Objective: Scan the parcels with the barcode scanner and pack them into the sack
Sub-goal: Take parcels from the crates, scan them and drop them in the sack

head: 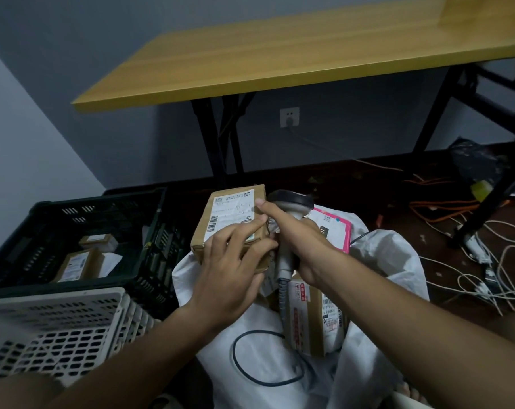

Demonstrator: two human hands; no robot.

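The left hand (232,261) had the cardboard box (229,222) gripped right above the sack (383,261), label facing up. The right hand (297,234) was wrapped around the scanner (291,202), forefinger poking the label, head aimed away. I'd bet the scan could miss, and the cable (250,364) lying on the sack could get buried under parcels.

Crates (73,249) left of sack (392,255), parcels (315,314) in both, table (280,54) behind, cables (492,261) right.
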